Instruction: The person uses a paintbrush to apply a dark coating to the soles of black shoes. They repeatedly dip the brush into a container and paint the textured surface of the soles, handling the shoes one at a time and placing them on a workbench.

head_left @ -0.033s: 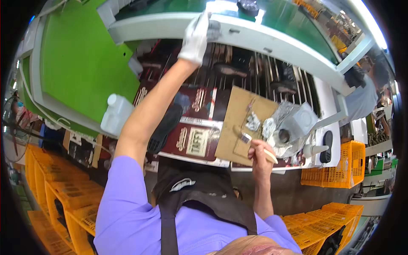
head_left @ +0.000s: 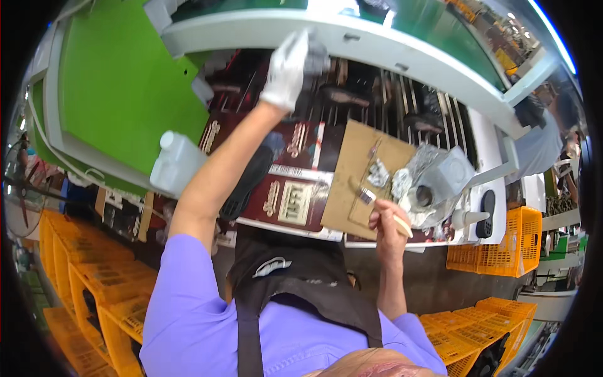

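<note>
The white frame beam (head_left: 226, 31) spans the upper area. The brown cardboard sheet (head_left: 342, 201) lies below it. The dark shoe sole (head_left: 254, 181) lies left of the sheet. The white-gloved left hand (head_left: 287, 72) overlaps the beam's lower edge beside a blurred grey piece (head_left: 318, 61); whether it grasps this piece cannot be determined. The bare right hand (head_left: 389, 225) grips the flat paintbrush (head_left: 366, 195) above the sheet.

A cream-handled brush (head_left: 367, 196) slants over cardboard (head_left: 344, 206); the left hand (head_left: 286, 72) touches a grey object (head_left: 318, 61).
</note>
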